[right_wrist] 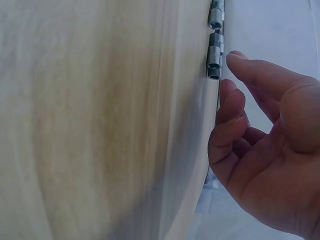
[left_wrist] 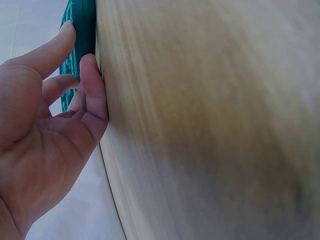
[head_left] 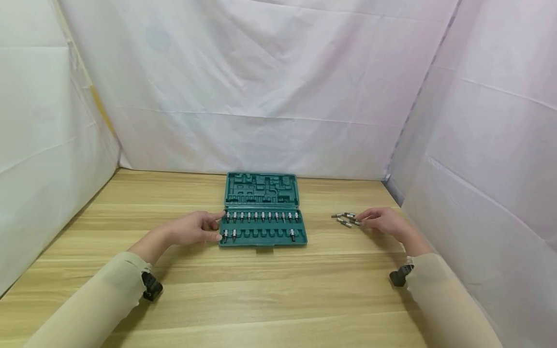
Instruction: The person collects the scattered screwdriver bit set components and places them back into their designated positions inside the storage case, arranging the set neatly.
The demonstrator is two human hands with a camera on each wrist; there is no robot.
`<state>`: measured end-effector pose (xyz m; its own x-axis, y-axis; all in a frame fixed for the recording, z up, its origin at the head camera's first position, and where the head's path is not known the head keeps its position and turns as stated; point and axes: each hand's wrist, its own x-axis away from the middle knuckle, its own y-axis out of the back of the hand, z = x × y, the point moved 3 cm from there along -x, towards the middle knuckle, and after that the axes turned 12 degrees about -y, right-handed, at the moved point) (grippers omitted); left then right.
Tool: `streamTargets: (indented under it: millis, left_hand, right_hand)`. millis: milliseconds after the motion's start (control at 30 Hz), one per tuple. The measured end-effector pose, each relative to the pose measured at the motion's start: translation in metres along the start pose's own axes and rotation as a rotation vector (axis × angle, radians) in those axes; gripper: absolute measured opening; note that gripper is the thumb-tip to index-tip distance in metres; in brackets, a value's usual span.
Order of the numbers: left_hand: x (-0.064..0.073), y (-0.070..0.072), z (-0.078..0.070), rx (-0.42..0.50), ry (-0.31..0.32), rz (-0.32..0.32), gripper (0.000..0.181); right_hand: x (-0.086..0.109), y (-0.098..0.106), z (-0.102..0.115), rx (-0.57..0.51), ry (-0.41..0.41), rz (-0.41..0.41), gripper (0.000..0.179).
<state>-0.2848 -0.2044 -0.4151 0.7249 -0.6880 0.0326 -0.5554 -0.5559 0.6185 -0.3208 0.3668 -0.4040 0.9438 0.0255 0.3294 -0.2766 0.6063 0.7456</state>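
Observation:
An open green plastic case (head_left: 263, 245) lies on the table, its lid (head_left: 262, 189) laid back behind the base. Bit sockets (head_left: 256, 217) fill its upper row; the lower row has two at the left, one at the right and vacant slots between. My left hand (head_left: 191, 228) touches the case's left edge with thumb and forefinger spread apart; in the left wrist view the green case side (left_wrist: 85, 40) meets the thumb. Several loose bit sockets (head_left: 344, 222) lie in a small group right of the case. Against them is my right hand (head_left: 383, 222), thumb and fingers apart in the right wrist view, beside a socket (right_wrist: 215, 55).
The wood-grain table (head_left: 261, 299) extends around the case and loose sockets. White cloth (head_left: 261, 87) hangs behind and on both sides. A black wrist camera (head_left: 151, 286) is strapped to the left sleeve, another camera (head_left: 401, 275) to the right.

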Motion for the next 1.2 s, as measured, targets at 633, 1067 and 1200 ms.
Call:
streamTargets:
  millis: [633, 1067, 1200]
  left_hand:
    - [-0.0002, -0.0002, 0.0013, 0.008, 0.011, -0.002, 0.085]
    - [0.0002, 0.0005, -0.0007, 0.000, 0.007, -0.005, 0.083]
    - [0.0006, 0.0010, -0.0015, -0.004, 0.007, -0.003, 0.083]
  right_hand:
    - [0.0012, -0.0024, 0.0020, 0.077, -0.040, -0.012, 0.026]
    - [0.0011, -0.0022, -0.0002, 0.149, -0.041, -0.022, 0.023]
    - [0.0040, -0.0011, 0.0009, 0.156, -0.044, -0.020, 0.022]
